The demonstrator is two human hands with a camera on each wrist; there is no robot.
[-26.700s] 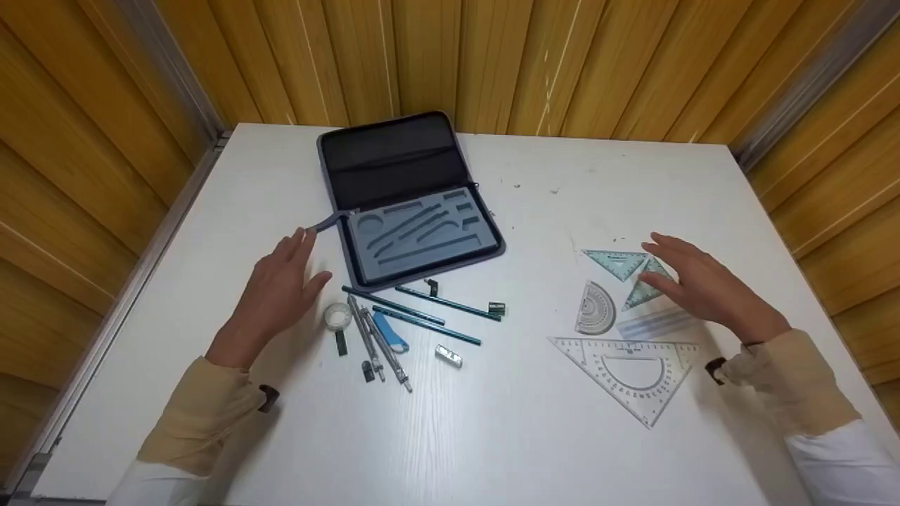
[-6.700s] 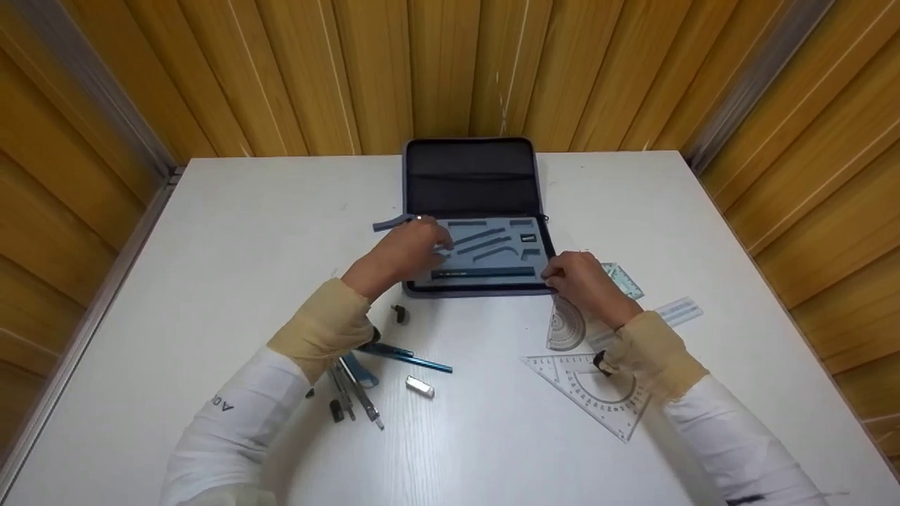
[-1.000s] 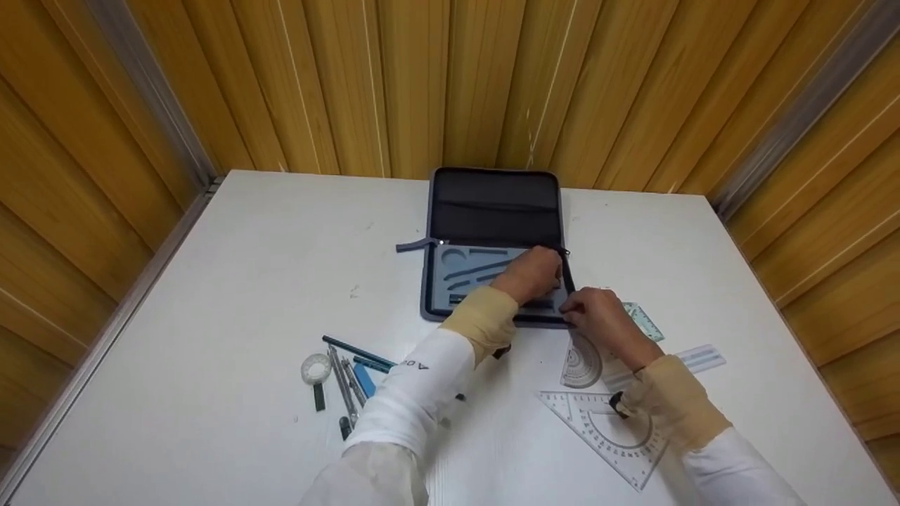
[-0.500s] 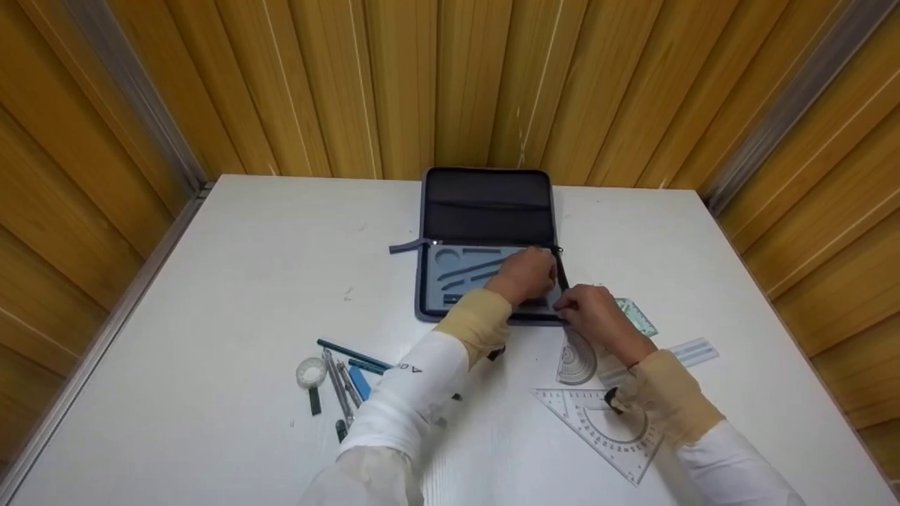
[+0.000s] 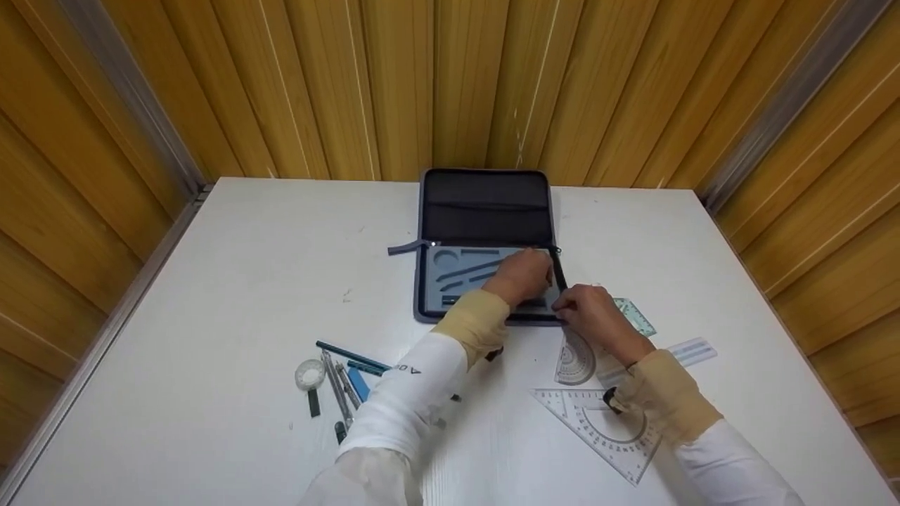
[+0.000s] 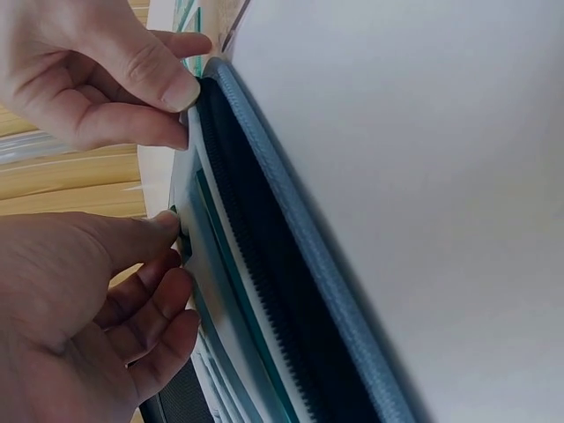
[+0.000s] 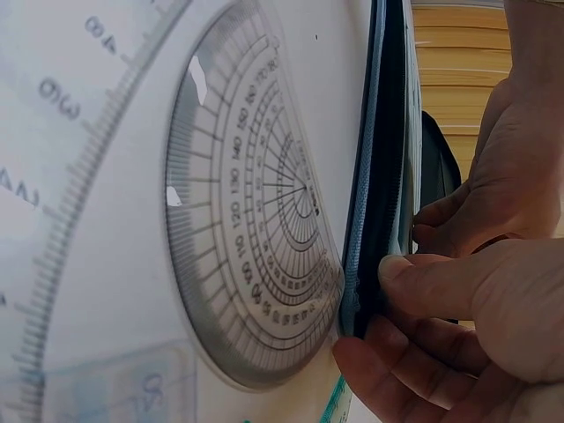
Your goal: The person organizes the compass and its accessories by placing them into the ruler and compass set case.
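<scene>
The left grip [image 5: 526, 273] is closed with thumb and fingertips on a small dark green piece [image 6: 182, 236], partly hidden, at the foam insert [image 5: 434, 296] of the open zip case [image 5: 485, 226]. The right grip [image 5: 592, 309] pinches the front right corner of the case, thumb above. A pencil [image 5: 450, 300] occupies the slot on the near side of the left grip. The protractor [image 5: 575, 365] lies just nearside of the right grip; the clear set square [image 5: 619, 455] lies farther nearside on the bench [image 5: 281, 281].
</scene>
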